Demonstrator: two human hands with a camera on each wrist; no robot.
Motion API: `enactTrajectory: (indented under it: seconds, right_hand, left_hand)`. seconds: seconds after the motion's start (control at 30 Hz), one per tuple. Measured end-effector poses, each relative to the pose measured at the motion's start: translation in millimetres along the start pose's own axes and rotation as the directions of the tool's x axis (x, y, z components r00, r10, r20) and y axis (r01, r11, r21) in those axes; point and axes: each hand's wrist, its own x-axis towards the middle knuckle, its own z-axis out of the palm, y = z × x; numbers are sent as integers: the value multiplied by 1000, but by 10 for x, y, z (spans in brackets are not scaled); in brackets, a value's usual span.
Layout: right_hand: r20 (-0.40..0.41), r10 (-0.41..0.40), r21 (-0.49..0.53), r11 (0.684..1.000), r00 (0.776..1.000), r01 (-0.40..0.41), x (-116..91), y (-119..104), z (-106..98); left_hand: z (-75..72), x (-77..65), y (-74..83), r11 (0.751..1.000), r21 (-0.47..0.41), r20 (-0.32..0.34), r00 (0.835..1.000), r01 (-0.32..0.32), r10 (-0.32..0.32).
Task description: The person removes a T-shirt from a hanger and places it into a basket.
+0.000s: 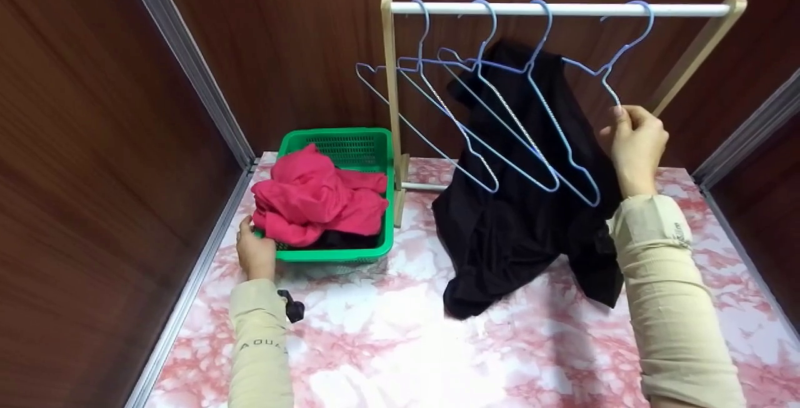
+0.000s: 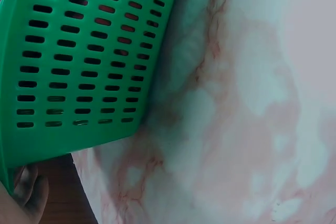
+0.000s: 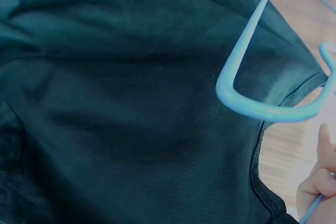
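My left hand (image 1: 256,255) grips the near left corner of a green basket (image 1: 334,255), its fingers at the rim. A crumpled pink cloth (image 1: 312,195) lies in the basket, with something black beneath it. On the right, my right hand (image 1: 639,139) pinches the shoulder of a blue hanger (image 1: 605,72) whose hook is over the white rail (image 1: 575,10). A black garment (image 1: 506,227) is draped on this hanger's left side and hangs low over the tabletop. In the right wrist view the garment (image 3: 142,129) fills most of the frame.
Three bare blue hangers (image 1: 537,145) hang on the rail, left of my right hand and in front of the garment. The rack's wooden left post (image 1: 392,89) stands beside the basket. Brown panels (image 1: 281,52) enclose the marbled tabletop (image 1: 387,333).
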Motion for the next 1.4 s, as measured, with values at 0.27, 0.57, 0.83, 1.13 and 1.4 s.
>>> enactTrajectory:
  seconds: [0.27,0.57,0.83,1.13,1.4]
  right_hand:
    - [34,-34,49,998,999,32,-18,10,26]
    - [62,-33,95,995,998,27,-44,-9,18]
    - [50,-12,145,989,999,4,-46,-41,7]
    - [29,-41,123,992,999,37,-37,-54,3]
    - [-48,-85,67,994,995,88,-71,-110,32]
  left_hand:
    - [18,20,-54,993,-106,-2,999,49,-49]
    - [20,18,-64,991,-130,1,999,43,-43]
    - [37,16,-49,989,-142,21,999,40,-37]
    - [55,21,-26,992,-124,20,999,35,-33]
    - [62,34,-43,995,-101,11,1000,23,-22]
